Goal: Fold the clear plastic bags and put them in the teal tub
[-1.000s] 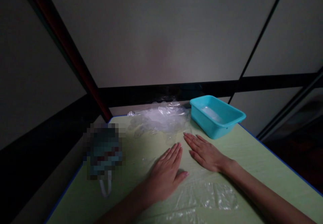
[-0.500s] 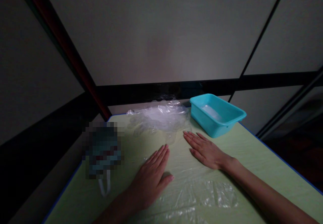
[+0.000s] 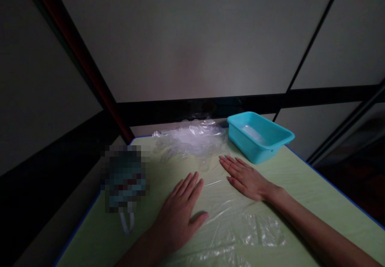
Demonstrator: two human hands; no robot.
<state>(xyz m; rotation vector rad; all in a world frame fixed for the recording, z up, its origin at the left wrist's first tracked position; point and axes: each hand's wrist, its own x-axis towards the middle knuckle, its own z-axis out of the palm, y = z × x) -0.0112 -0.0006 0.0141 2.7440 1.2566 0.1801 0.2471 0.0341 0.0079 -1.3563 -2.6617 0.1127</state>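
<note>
My left hand (image 3: pixel 179 214) lies palm down with its fingers spread and thumb out, at the left edge of a clear thin plastic film (image 3: pixel 261 230) on the table. To the right, my right hand (image 3: pixel 247 179) rests flat, fingers stretched out, by the film's far right part. Neither hand grips anything. The film is see-through and wrinkled toward the near side, so its full outline is hard to make out. Beyond my fingertips sits a crumpled pile of clear plastic pieces (image 3: pixel 192 140), some with finger-like ends similar to disposable gloves.
A turquoise plastic basin (image 3: pixel 255 148) stands at the table's back right corner, with something whitish inside. On the left lies a blurred-out item (image 3: pixel 124 178) with a white strap (image 3: pixel 126 223). The pale green table (image 3: pixel 303 196) has a blue edge and backs onto dark-banded panels (image 3: pixel 198 50).
The fingers of my left hand have spread a little wider on the film. My right hand stays in place. The view has shifted very slightly.
</note>
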